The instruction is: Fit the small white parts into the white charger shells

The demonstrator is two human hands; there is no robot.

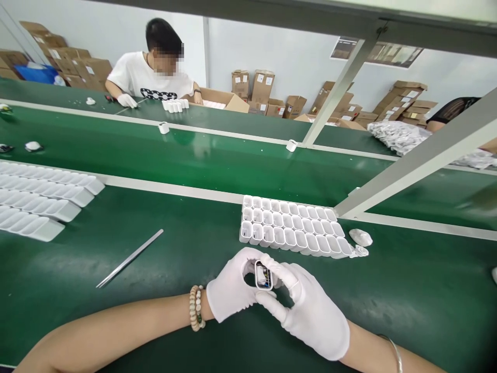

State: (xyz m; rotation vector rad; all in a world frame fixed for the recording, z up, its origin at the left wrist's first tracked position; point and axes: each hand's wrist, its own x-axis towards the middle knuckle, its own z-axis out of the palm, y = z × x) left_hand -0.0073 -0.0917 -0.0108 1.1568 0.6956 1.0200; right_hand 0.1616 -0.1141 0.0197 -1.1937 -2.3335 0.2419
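Note:
Between both gloved hands is a small white plastic housing (264, 275), its open end facing up at me. Electronic parts with some blue and yellow show inside it. My left hand (236, 285), in a white glove, wraps its fingers round the left and far side. The thumb and fingers of my right hand (306, 305), gloved too, grip the housing from the right. Just beyond the hands stand rows of similar white housings (289, 237), open ends up. Metal tweezers (130, 258) lie on the green table (171, 290) to the left of my hands.
More white housings (42, 220) stand in rows at the left. A crumpled white bag (361, 237) lies right of the near rows. A slanted metal post (411, 155) rises at the right. Across the green belt (217, 160), a co-worker (151, 77) sits by a cardboard box (236, 103).

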